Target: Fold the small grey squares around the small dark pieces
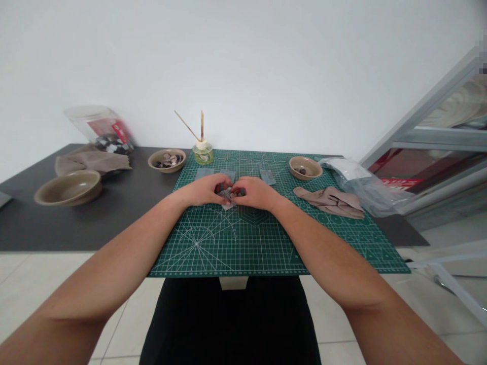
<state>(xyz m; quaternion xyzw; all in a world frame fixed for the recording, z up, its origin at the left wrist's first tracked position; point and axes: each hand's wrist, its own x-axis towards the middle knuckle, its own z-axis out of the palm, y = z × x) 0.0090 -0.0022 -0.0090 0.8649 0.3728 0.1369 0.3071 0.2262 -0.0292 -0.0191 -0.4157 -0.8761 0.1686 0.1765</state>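
My left hand (207,189) and my right hand (255,192) meet over the middle of the green cutting mat. The fingers of both are closed in a pinch on a small clear plastic bag (227,206), partly hidden by the fingertips. Small dark pieces seem to show between the hands, too small to name. Just beyond, flat clear bags lie on the mat: one bag (205,173) past my left hand and another bag (268,176) past my right hand.
The cutting mat (213,248) overhangs the dark table (125,223). Left are a bowl of pieces (167,161), a larger bowl (68,190), a cloth (89,159) and a clear jar (101,126). A reed diffuser (203,152) stands behind. Right are a small bowl (305,168), a cloth (331,202) and plastic wrapping (365,182).
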